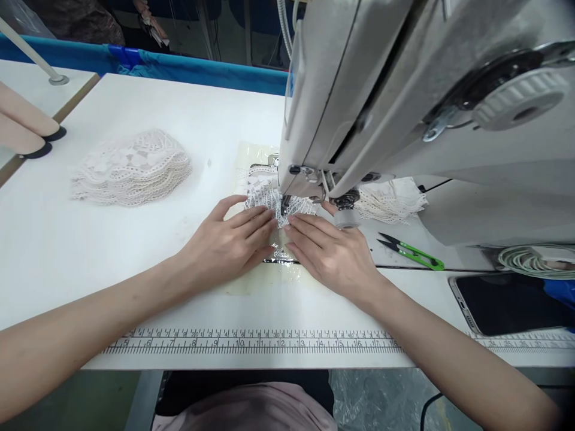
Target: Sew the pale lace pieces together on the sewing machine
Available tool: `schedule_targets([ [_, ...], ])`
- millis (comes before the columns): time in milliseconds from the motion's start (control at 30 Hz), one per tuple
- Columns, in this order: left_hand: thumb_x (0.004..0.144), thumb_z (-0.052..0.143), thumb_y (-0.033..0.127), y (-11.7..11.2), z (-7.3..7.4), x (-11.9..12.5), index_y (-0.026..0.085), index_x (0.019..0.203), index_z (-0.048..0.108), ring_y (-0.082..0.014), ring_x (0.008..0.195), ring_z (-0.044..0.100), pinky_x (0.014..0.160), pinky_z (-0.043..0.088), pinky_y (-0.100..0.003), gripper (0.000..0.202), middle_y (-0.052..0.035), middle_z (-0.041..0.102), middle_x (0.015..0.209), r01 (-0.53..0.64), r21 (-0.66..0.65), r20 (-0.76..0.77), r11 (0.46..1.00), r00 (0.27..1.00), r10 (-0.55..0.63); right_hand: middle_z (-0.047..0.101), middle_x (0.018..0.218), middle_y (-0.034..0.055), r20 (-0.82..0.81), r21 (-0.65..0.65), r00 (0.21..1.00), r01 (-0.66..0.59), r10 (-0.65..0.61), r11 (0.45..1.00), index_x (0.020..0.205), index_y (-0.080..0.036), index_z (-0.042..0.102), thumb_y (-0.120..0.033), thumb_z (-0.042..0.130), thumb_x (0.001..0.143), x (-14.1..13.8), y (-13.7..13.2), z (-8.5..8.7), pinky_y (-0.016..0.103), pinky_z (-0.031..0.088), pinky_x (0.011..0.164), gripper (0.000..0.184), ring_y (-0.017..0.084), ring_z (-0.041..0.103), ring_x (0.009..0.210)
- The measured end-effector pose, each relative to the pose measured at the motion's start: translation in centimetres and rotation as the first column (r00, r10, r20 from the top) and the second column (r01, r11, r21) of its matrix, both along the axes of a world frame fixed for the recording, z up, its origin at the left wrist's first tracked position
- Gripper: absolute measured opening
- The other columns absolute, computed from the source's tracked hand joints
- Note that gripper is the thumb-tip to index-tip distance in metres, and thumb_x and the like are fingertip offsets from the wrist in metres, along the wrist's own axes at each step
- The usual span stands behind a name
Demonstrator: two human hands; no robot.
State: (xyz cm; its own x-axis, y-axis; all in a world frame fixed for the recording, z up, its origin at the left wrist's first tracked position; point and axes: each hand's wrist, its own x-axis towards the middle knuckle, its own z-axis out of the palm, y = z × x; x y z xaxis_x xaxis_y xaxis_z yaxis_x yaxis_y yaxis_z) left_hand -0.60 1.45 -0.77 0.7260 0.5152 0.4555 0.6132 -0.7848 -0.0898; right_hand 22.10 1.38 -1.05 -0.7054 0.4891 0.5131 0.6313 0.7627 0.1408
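Note:
A small white lace piece (269, 197) lies under the presser foot (284, 206) of a grey sewing machine (404, 102). My left hand (229, 242) rests flat on the table with its fingers stretched out, fingertips pressing on the lace's left edge. My right hand (330, 251) lies flat too, fingers extended toward the needle, fingertips on the lace just right of the foot. Neither hand grips anything. More lace (390, 203) trails out to the right behind the machine head.
A stack of white lace pieces (132, 167) sits at the left. Green thread snips (411, 251) lie right of my right hand. A phone (503, 302) rests at the right edge, with coiled cord (534, 260) above it. A ruler strip (251, 342) runs along the white table's front edge.

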Motion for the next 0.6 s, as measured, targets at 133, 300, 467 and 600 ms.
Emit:
schedule_targets([
  [133, 0.096, 0.054, 0.028, 0.3, -0.2, 0.0, 0.012, 0.118, 0.065, -0.0256, 0.112, 0.067, 0.103, 0.045, -0.049, 0.029, -0.0122, 0.07, 0.119, -0.003, -0.019, 0.02, 1.0, 1.0, 0.003, 0.075, 0.109, 0.0075, -0.008, -0.042, 1.0, 0.008, -0.009, 0.999, 0.108, -0.015, 0.071, -0.022, 0.057, 0.094, 0.0, 0.1, 0.1, 0.045, 0.048, 0.103, 0.02, 0.02, 0.07, 0.093],
  [300, 0.098, 0.051, 0.032, 0.7, -0.4, 0.0, 0.014, 0.121, 0.064, -0.0254, 0.115, 0.065, 0.106, 0.042, -0.051, 0.032, -0.0118, 0.069, 0.12, -0.047, -0.078, 0.041, 0.996, 0.998, 0.051, 0.075, 0.109, 0.0088, -0.001, -0.095, 1.0, 0.024, -0.024, 0.995, 0.111, -0.017, 0.071, -0.023, 0.056, 0.095, -0.1, 0.3, 0.2, 0.051, 0.048, 0.103, 0.023, 0.023, 0.07, 0.098],
  [467, 0.098, 0.052, 0.032, 1.2, -0.5, -0.1, 0.015, 0.124, 0.063, -0.0251, 0.117, 0.064, 0.108, 0.039, -0.05, 0.033, -0.0108, 0.068, 0.124, -0.056, -0.105, 0.047, 0.993, 0.997, 0.061, 0.075, 0.106, 0.0084, 0.03, -0.063, 0.997, 0.073, -0.071, 0.995, 0.113, -0.015, 0.07, -0.029, 0.05, 0.098, -0.1, 0.6, 0.0, 0.048, 0.048, 0.102, 0.028, 0.021, 0.069, 0.095],
  [600, 0.098, 0.051, 0.032, 1.5, -0.4, -0.2, 0.017, 0.126, 0.062, -0.0253, 0.118, 0.063, 0.107, 0.039, -0.05, 0.034, -0.0099, 0.067, 0.126, -0.061, -0.119, 0.051, 0.991, 0.996, 0.068, 0.076, 0.102, 0.0088, 0.027, -0.072, 0.996, 0.088, -0.086, 0.993, 0.114, -0.014, 0.07, -0.03, 0.052, 0.098, -0.1, 0.8, -0.2, 0.048, 0.047, 0.102, 0.029, 0.023, 0.067, 0.098],
])
